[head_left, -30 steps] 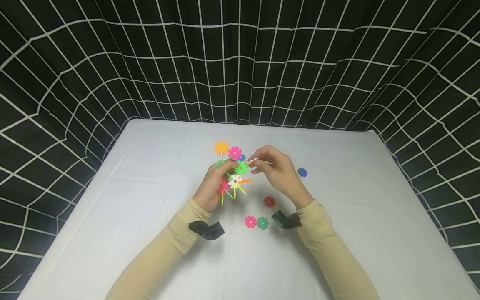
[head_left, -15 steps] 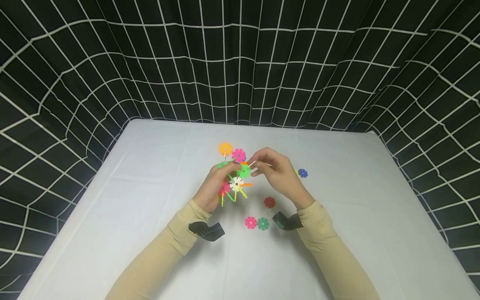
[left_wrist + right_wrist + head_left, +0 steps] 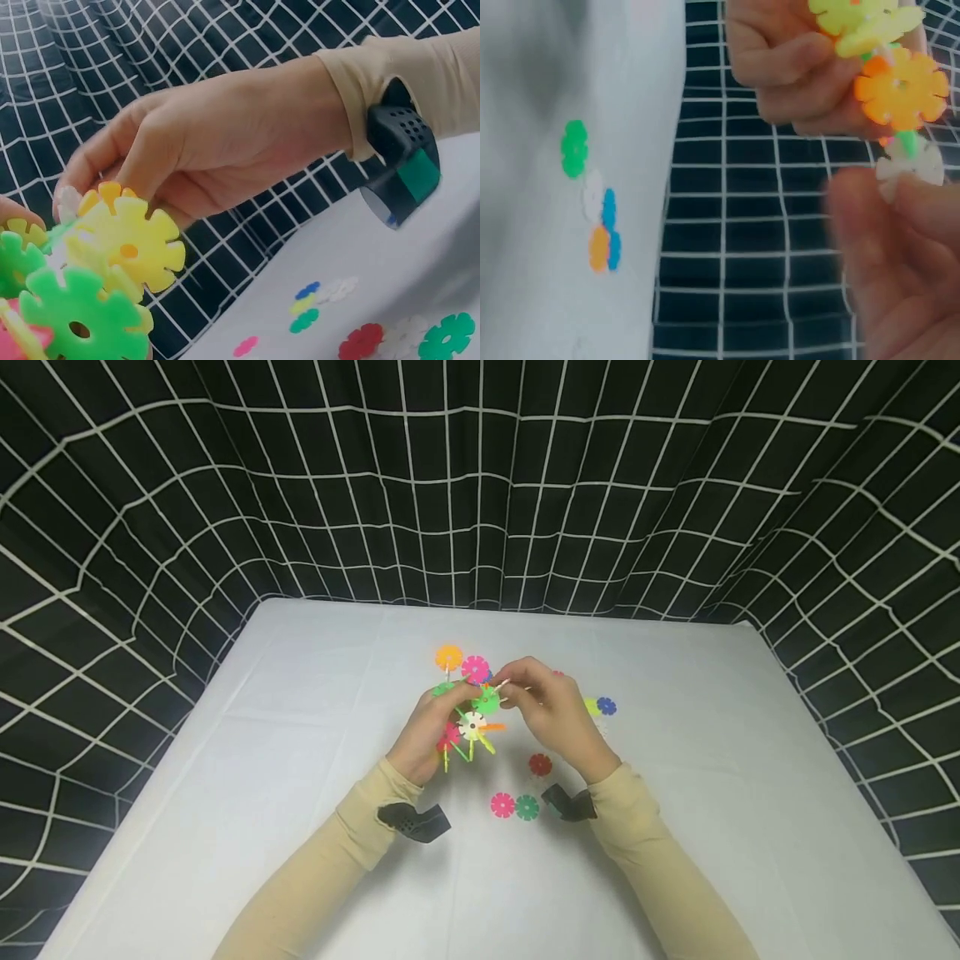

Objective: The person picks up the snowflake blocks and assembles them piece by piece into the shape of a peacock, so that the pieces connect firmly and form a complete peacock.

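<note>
My left hand [image 3: 423, 731] grips a cluster of interlocked flower-shaped plastic discs [image 3: 472, 726], coloured green, white, pink, orange and yellow. Some discs show edge-on, others face up. At the cluster's right side, my right hand [image 3: 558, 714] pinches a white disc [image 3: 922, 161] between thumb and fingers. That disc touches a green piece beside an orange disc [image 3: 901, 88] in the right wrist view. Seen from the left wrist, a yellow disc [image 3: 131, 244] and a green disc [image 3: 79, 319] stand in front of my right fingertips. Most of my left fingers are hidden behind the cluster.
Loose discs lie on the white table [image 3: 300, 735]: a red disc [image 3: 540, 765], a pink disc [image 3: 502, 805] and a dark green disc [image 3: 527, 807] near the front. A blue disc [image 3: 607, 706] lies right of my right hand, beside a yellow one. A black gridded curtain [image 3: 495, 485] surrounds the table.
My right hand has shifted slightly left and down against the cluster, uncovering more of the yellow disc and a pink disc behind it. My left hand keeps its grip, the cluster moving only slightly.
</note>
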`<state>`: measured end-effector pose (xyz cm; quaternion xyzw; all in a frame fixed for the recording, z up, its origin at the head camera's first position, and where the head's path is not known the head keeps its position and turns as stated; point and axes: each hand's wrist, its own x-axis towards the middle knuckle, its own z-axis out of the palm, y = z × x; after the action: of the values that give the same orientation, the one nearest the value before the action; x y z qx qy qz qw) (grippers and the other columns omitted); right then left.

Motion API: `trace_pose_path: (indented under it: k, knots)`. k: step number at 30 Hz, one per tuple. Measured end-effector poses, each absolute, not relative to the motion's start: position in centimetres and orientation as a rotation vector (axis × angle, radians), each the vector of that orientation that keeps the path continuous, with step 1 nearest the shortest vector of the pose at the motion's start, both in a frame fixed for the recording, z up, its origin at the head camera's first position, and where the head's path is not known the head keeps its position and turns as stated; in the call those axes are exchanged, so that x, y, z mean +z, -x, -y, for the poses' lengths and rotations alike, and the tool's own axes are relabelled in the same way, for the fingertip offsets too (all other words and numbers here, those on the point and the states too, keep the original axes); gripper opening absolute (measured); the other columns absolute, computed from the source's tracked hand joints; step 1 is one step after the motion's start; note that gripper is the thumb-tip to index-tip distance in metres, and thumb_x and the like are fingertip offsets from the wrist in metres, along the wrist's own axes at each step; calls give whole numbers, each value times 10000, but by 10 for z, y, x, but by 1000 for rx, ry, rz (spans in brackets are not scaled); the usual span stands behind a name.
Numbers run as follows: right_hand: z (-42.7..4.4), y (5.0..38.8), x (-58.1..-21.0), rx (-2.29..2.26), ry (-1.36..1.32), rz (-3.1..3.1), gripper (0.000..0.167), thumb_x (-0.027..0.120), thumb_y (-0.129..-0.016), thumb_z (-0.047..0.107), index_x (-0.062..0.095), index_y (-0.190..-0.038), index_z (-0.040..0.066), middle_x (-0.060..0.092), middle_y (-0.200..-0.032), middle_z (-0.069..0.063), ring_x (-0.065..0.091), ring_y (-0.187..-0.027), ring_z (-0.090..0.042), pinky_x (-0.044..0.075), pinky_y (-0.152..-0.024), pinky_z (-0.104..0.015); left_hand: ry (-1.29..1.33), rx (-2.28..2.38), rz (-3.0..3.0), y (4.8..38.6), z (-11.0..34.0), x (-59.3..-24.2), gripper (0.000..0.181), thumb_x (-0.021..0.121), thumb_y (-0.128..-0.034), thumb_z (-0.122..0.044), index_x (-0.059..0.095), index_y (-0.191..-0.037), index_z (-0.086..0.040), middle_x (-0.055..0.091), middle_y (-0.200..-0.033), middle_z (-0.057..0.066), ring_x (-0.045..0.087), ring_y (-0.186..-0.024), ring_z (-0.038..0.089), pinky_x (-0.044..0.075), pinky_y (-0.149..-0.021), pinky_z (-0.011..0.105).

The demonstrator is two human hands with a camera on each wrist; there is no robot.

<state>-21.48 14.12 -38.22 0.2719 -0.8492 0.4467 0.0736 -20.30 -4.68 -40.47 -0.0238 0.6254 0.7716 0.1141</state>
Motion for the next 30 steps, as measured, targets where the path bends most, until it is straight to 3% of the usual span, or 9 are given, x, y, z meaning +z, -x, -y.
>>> trace_pose_path:
  k: [4,9,15,21,26,30]
  knots:
    - [-154,219,-377,1198,-748,2970,307,647,-974,82,598,-1277,75,748,-1074,-88,726,-919,-215,615,-835,-386,97,2286,-1831,204,49,-403,155,640,-908,-298,692,-802,-198,604,-920,-39,480,-1039,188,382,-923,343]
    - [-172,224,-385,660,-667,3511,257,724,-905,192,659,-1140,113,683,-977,-22,612,-902,-189,544,-789,-351,187,2298,-1805,205,53,-402,165,651,-896,-301,658,-757,-212,556,-961,-24,427,-991,203,403,-819,342]
    - [-174,229,-404,421,-615,3627,324,815,-811,249,634,-1064,159,604,-965,-17,555,-906,-203,499,-726,-339,187,2346,-1739,205,55,-400,160,642,-900,-291,652,-762,-209,536,-970,-15,426,-938,191,421,-685,276]
    - [-174,231,-416,521,-543,3616,222,765,-850,190,625,-1019,154,629,-887,-16,574,-846,-202,481,-697,-325,197,2360,-1740,205,56,-399,155,636,-908,-298,665,-786,-208,521,-994,1,408,-970,204,400,-797,325]
    - [-172,236,-420,647,-521,3568,165,736,-873,165,610,-980,156,624,-839,-31,577,-782,-203,469,-656,-315,191,2373,-1736,206,56,-401,142,632,-910,-290,675,-801,-209,527,-978,-2,411,-961,203,400,-792,320]
    - [-167,240,-419,818,-621,3353,127,704,-924,146,635,-1030,143,664,-930,-26,592,-830,-181,534,-739,-322,191,2364,-1738,207,57,-402,134,623,-916,-294,686,-839,-204,519,-994,-2,405,-962,196,400,-787,307]
